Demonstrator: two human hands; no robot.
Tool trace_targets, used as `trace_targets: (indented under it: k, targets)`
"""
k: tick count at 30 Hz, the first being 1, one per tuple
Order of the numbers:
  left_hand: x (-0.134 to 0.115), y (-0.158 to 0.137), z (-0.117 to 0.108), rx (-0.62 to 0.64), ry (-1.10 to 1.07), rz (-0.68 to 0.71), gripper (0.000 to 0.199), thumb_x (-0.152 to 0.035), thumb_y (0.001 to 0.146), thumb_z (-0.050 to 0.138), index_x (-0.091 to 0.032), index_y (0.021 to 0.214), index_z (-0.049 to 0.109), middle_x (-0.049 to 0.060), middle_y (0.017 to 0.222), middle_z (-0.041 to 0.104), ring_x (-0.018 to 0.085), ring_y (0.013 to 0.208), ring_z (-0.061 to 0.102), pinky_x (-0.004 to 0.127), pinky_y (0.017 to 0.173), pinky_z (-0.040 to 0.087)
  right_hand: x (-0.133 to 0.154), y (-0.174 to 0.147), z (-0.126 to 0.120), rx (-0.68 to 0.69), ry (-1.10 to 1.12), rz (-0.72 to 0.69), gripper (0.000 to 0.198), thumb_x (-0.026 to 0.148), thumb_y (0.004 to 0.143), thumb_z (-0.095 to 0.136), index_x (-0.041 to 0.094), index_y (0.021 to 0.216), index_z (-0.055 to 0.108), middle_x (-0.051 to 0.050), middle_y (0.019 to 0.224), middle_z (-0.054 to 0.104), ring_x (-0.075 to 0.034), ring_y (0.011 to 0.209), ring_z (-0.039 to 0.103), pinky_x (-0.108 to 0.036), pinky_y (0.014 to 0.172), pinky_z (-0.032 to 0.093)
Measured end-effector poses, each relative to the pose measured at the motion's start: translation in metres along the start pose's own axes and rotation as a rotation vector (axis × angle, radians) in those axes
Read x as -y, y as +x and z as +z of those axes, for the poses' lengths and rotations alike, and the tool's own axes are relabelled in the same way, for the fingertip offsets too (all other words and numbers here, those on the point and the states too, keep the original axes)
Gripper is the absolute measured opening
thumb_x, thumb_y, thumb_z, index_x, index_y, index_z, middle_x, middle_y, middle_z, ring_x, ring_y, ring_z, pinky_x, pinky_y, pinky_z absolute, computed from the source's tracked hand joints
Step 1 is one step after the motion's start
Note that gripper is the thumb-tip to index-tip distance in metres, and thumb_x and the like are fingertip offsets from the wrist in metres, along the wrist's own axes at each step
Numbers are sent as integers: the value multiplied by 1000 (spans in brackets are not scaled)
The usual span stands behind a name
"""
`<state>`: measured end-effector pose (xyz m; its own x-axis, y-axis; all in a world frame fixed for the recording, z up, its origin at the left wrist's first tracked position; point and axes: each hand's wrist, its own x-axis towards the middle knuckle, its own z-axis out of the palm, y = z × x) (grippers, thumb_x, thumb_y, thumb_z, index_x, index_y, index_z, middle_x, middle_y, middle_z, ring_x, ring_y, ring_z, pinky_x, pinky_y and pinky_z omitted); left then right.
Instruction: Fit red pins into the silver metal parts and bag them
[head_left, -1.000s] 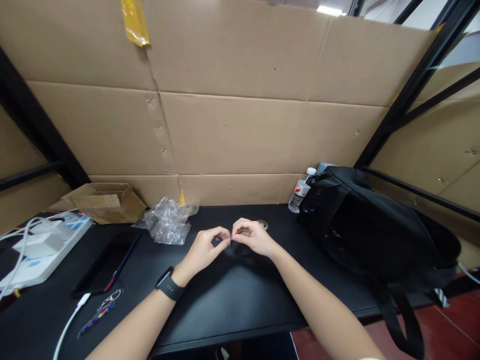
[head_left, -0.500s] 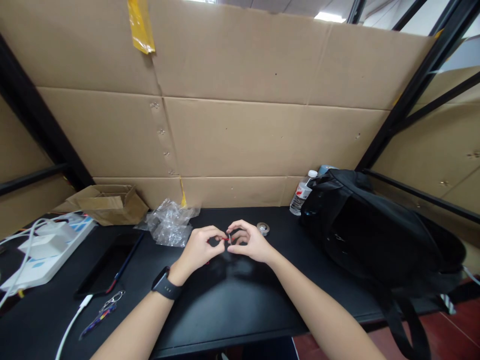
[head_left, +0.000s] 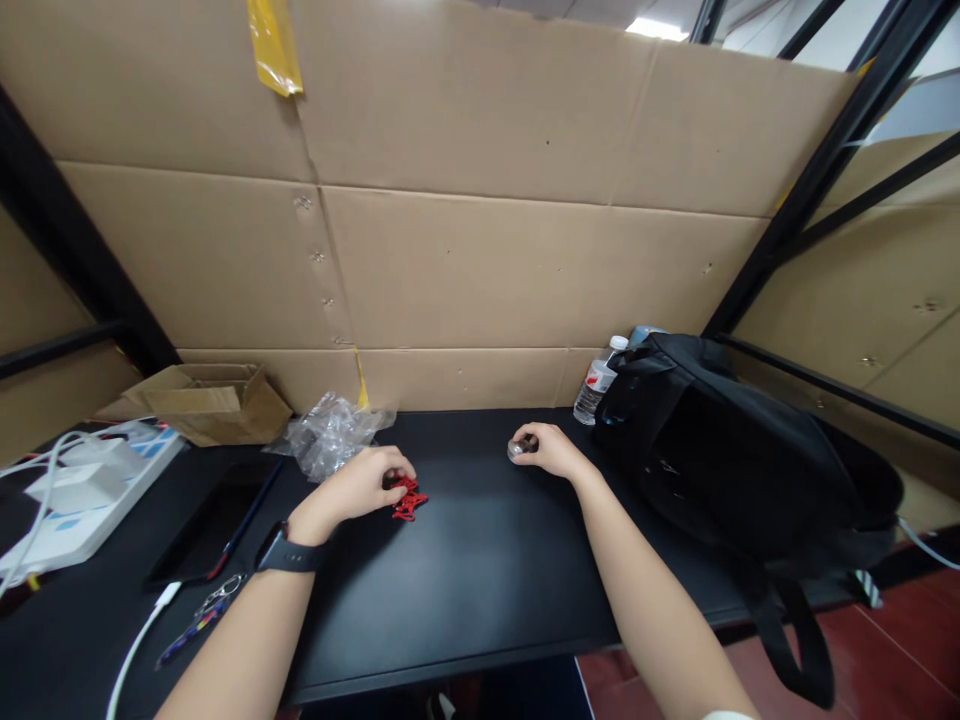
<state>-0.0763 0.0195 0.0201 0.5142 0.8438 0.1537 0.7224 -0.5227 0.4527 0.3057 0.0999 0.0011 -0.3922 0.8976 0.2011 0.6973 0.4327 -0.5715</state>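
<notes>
My left hand (head_left: 364,485) rests low over the black tabletop, its curled fingers and thumb closed at the edge of a small tangle of red cord (head_left: 409,505). Part of the cord is hidden beneath those fingers. Further right and farther back, my right hand (head_left: 555,452) grips a small round clear spool or roll (head_left: 516,452) between thumb and fingers. What is wound on it is too small to tell. A dark smartwatch (head_left: 289,550) is on my left wrist.
Crumpled clear plastic (head_left: 330,435) lies behind my left hand, beside an open paper bag (head_left: 206,405). At the left are a phone (head_left: 214,525), keychain (head_left: 199,625) and power strip (head_left: 94,505). A water bottle (head_left: 596,385) and black backpack (head_left: 735,480) stand right.
My hands have parted from the middle, where they held a thin red piece together. The left moved left to the red cord; the right reached right and took hold of the small roll.
</notes>
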Motion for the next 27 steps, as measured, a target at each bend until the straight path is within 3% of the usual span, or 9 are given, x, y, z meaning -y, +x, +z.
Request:
trace_targets:
  k: [4, 8, 12, 21, 27]
  targets:
    - [-4, -2, 5, -26, 0, -2, 72, -36, 70, 80, -23, 136, 57, 11, 134, 60, 28, 121, 59, 36, 106, 45, -4, 1, 4, 25, 1, -25, 39, 23, 62, 87, 19, 99, 74, -4, 98, 70, -16, 82, 65, -28, 78, 48]
    - [-6, -2, 16, 28, 31, -72, 90, -44, 62, 87, -23, 142, 52, 13, 138, 56, 33, 124, 56, 41, 108, 43, -6, 1, 6, 35, -1, -22, 40, 21, 64, 85, 19, 102, 73, -4, 97, 71, -16, 82, 65, -28, 79, 49]
    - [-9, -1, 22, 28, 90, -94, 86, -46, 64, 84, -22, 141, 53, 14, 131, 60, 35, 119, 59, 42, 104, 45, -8, 1, 6, 49, 5, -26, 39, 21, 66, 83, 19, 103, 72, -3, 96, 71, -16, 82, 65, -28, 80, 49]
    - [-10, 1, 15, 70, 71, -29, 45, -23, 73, 69, -21, 118, 68, 8, 111, 65, 25, 100, 65, 34, 93, 50, -3, 0, 5, 69, 18, -2, 37, 19, 66, 81, 19, 102, 71, -3, 93, 72, -17, 81, 65, -28, 79, 49]
    - [-14, 5, 19, 53, 34, 34, 36, -18, 75, 66, -22, 111, 70, 7, 107, 67, 23, 96, 66, 32, 91, 51, -6, 0, 9, 31, 63, 32, 67, 17, 62, 82, 21, 125, 61, -3, 101, 69, -14, 76, 65, -26, 77, 50]
